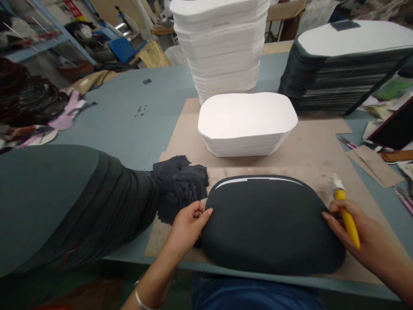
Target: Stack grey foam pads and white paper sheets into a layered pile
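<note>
A dark oval fabric panel point(271, 224) lies in front of me at the table's near edge, with a thin white strip showing along its far rim. My left hand point(192, 219) pinches the panel's left edge between thumb and fingers. At the panel's right edge is my right hand point(350, 224), closed around a yellow-handled brush point(348, 219) whose whitish tip points away from me. The right thumb also touches the panel. Just beyond the left hand sits a crumpled heap of small dark fabric pieces point(180, 181).
Brown cardboard point(312, 150) covers part of the blue-green table point(129, 112). A short white stack point(247, 116) stands ahead, a tall white stack point(222, 47) behind it. Large dark stacks stand left point(48, 193) and back right point(338, 77). Tools and scraps lie at the right.
</note>
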`<state>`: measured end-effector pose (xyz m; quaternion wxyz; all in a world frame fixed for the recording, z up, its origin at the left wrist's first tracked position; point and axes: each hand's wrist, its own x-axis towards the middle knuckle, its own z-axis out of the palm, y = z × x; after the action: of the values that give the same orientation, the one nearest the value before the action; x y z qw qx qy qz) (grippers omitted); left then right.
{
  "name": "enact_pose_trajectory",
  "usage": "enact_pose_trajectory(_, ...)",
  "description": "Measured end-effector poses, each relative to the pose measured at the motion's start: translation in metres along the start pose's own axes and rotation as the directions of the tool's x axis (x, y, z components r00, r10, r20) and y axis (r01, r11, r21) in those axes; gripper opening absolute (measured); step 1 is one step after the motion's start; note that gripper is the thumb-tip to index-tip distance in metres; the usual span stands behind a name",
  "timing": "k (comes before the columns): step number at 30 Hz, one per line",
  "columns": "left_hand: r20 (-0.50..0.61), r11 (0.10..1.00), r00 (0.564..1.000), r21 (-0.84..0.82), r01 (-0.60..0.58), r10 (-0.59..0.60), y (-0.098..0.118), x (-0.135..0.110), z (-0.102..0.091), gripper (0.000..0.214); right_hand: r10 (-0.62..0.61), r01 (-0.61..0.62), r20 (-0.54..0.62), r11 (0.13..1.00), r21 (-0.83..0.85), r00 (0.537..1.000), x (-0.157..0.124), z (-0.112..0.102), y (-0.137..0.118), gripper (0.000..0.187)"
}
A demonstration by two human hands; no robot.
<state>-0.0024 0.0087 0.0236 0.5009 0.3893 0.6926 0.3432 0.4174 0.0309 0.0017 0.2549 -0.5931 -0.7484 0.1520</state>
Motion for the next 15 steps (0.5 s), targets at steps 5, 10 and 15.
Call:
enact_pose_trajectory(5, -0.075, 0.951, 0.979, 0.260, -0.167, 0.192, -0.002, 0.010, 0.003, 0.038, -0.006, -0.002, -0.079, 0.994, -0.107, 0.997, -0.004, 0.011, 0.003, 0.027)
enact_pose_trajectory(10, -0.117, 0.877, 0.950, 0.431, -0.213, 0.289, 0.000, 0.019, 0.003, 0.033, -0.033, 0.016, -0.093, 0.984, -0.178, 0.995, -0.004, 0.019, 0.001, 0.025)
enact_pose_trajectory(15, -0.111, 0.878, 0.955, 0.434, -0.202, 0.275, -0.002, 0.019, 0.001, 0.032, -0.054, 0.032, -0.095, 0.976, -0.214, 0.994, -0.006, 0.026, 0.006, 0.023)
